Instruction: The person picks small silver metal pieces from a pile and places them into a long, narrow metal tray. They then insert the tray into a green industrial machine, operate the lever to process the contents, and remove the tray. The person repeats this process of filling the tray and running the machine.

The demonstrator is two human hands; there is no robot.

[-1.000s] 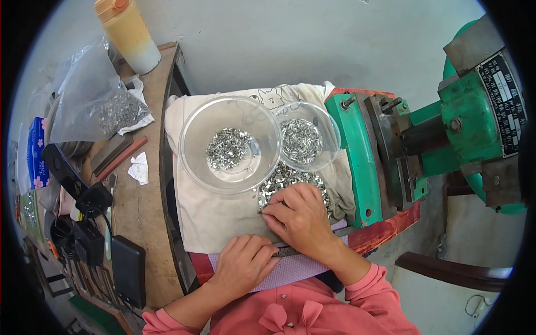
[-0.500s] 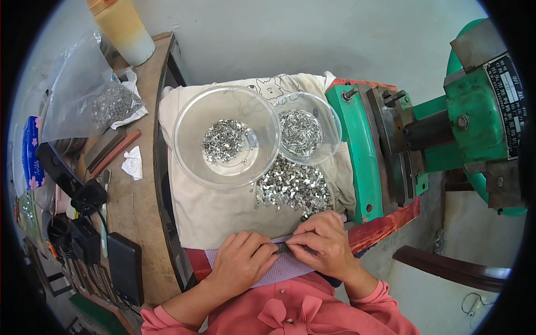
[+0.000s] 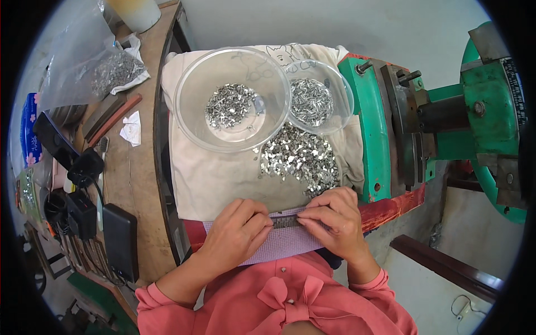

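My left hand and my right hand pinch opposite ends of a short, dark grey ridged strip. Whether it is one piece or a row of small parts I cannot tell. Under the strip lies a lilac checked cloth. Just beyond my right hand is a loose pile of small shiny metal pieces on a beige cloth. Behind it stand a large clear plastic tub and a smaller clear tub, each with small metal bits inside.
At the right stands a green machine with a metal block and bolts. A wooden table on the left carries a black power bank-like box, a plastic bag of metal bits, a reddish bar and crumpled paper.
My hands have drawn slightly apart, so more of the dark strip shows between my fingertips. The view has tilted, and the tubs and pile appear higher in it.
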